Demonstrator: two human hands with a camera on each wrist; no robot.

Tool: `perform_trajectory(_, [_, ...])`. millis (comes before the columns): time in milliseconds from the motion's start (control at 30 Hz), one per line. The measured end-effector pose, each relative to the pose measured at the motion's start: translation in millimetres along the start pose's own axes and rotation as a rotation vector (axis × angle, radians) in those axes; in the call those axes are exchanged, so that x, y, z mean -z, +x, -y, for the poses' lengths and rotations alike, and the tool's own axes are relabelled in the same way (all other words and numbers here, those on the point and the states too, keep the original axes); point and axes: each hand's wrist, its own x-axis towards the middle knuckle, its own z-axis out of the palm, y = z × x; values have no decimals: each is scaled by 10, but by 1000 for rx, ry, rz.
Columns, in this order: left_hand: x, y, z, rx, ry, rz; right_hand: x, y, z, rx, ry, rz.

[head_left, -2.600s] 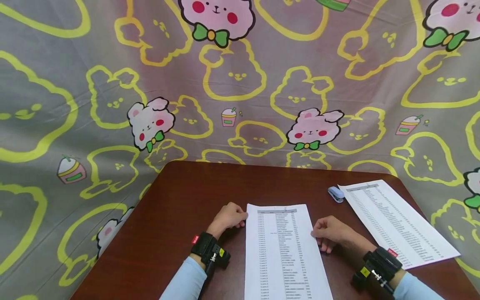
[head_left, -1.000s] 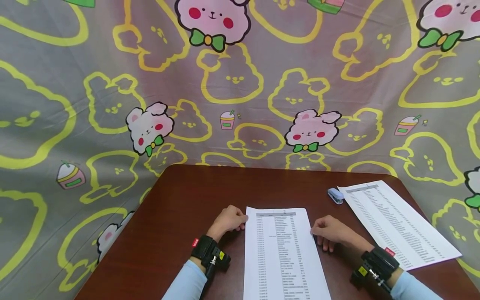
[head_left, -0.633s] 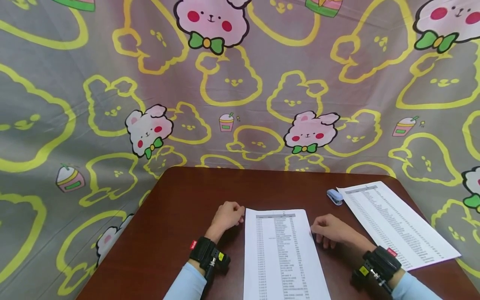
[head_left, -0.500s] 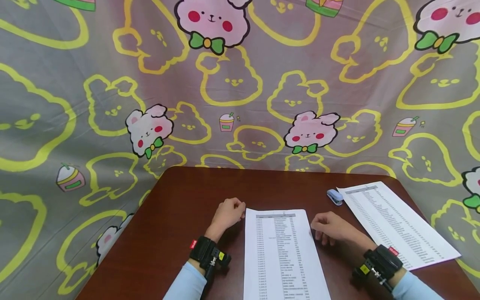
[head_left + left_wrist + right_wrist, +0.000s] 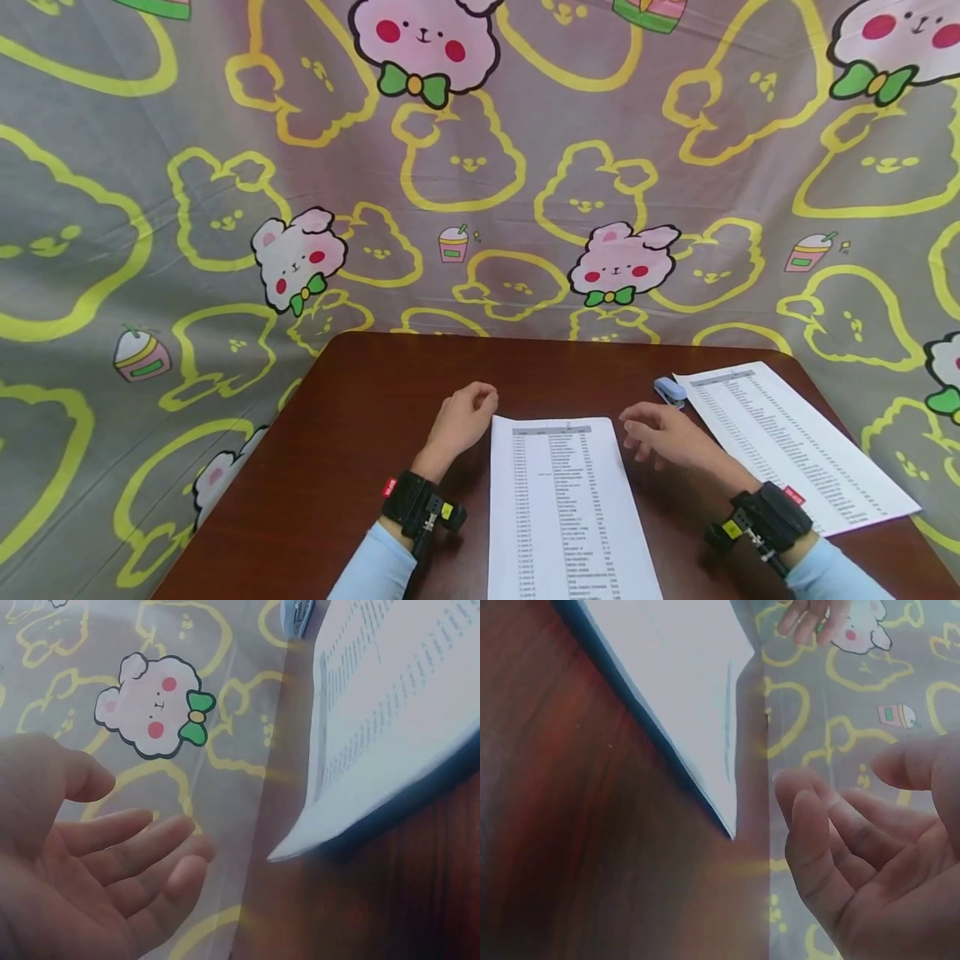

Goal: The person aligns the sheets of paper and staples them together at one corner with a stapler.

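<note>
Both hands have come off the front page: fingers were at its side edges a couple of seconds ago, now lifted and shifted toward its far end. Left hand point(image 5: 463, 417) hangs by the far left corner, palm inward, fingers loosely bent. Thumb and fingertips apart, air between. Right hand point(image 5: 667, 435) near the far right corner, also off the paper, thumb clear of bent fingers. Front page point(image 5: 566, 517) lies between them, printed side up, running out of the bottom of the head view. Corners look slightly raised in the wrist views; can't tell how many sheets. Table point(image 5: 390, 392) is dark reddish-brown, glossy. Second page point(image 5: 795, 446) sits askew at right, blue stapler point(image 5: 669, 391) just beside its far left corner. Grey cartoon-print cloth point(image 5: 495, 225) hangs behind and at both sides.
</note>
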Motion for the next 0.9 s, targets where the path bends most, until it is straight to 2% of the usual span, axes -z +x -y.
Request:
perform_trajectory(233, [11,-30,-107,-4,-36,44,48,-13,-4,29,-23,-37])
perform_trajectory(567, [19,13,-267,-76,-24,73,139,-20,-5,51,-21,-45])
perform_trajectory(900, [-45,27,-391,-71,-26,131,270,-47,-55,88,-47,-66])
